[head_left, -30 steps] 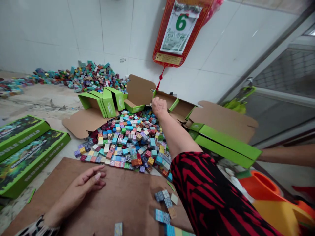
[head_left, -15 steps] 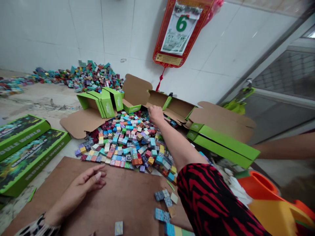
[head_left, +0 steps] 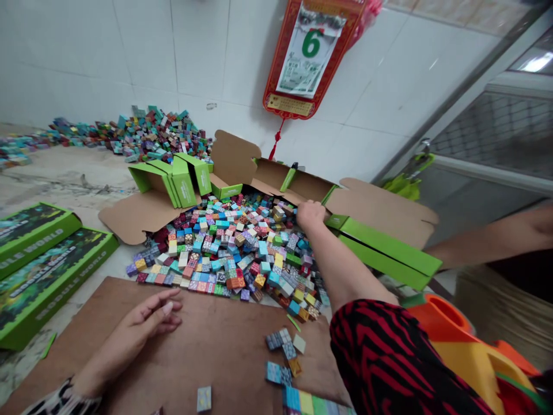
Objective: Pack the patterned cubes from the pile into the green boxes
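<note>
My left hand (head_left: 151, 320) rests over the brown board (head_left: 216, 328) with its fingers loosely apart, holding nothing. My right hand (head_left: 311, 214) is stretched out to the back right edge of a pile of small colourful printed blocks (head_left: 233, 242), close to the open cardboard boxes. Its fingers are curled downward and their tips are hidden, so what they hold, if anything, does not show. On the board's right side lie several loose blocks (head_left: 285, 351) and a row of blocks (head_left: 309, 400). A single grey block (head_left: 204, 399) sits near the bottom edge.
Two printed green boxes (head_left: 56, 276) lie at left. Open green-and-brown boxes (head_left: 233, 167) ring the pile's back; long green boxes (head_left: 384, 248) lie at right. Another person's arm (head_left: 496, 236) reaches in beside an orange and yellow plastic object (head_left: 458, 334). More blocks (head_left: 159, 132) lie against the wall.
My right hand has moved right along the back of the pile, from beside the middle boxes toward the long green boxes. My left hand keeps its pose. The view has shifted slightly.
</note>
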A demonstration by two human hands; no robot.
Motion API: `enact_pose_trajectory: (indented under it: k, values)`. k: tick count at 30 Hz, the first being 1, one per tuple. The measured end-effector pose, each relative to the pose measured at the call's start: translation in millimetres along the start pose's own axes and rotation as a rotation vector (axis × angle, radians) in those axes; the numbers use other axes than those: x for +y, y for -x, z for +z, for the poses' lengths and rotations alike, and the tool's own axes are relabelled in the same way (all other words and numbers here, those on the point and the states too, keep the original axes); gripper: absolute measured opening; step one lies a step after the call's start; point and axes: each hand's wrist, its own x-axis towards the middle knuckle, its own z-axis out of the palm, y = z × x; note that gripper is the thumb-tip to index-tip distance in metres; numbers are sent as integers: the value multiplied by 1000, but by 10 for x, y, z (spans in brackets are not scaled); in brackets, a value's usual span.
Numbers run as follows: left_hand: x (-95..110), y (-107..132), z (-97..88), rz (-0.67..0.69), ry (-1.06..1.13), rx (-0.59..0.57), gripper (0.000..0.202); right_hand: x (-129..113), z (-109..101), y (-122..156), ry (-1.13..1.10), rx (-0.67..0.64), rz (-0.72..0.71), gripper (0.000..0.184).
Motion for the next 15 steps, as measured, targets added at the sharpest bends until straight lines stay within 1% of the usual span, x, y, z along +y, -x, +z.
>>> enact_pose_trajectory:
  k: [3, 8, 12, 15]
  values:
    - [-33, -17, -20, 11, 0, -6, 79, -153, -47, 11, -25, 16, -82, 35]
    - [-95, -49, -56, 25, 0, -22, 72, -488, -147, -15, -47, 59, -221, 32]
    - [-136, -65, -77, 41, 9, -28, 67, -733, -199, -29, -45, 99, -301, 33]
    - [-143, -66, -84, 46, 1, -28, 66, -860, -205, -15, -39, 118, -341, 31]
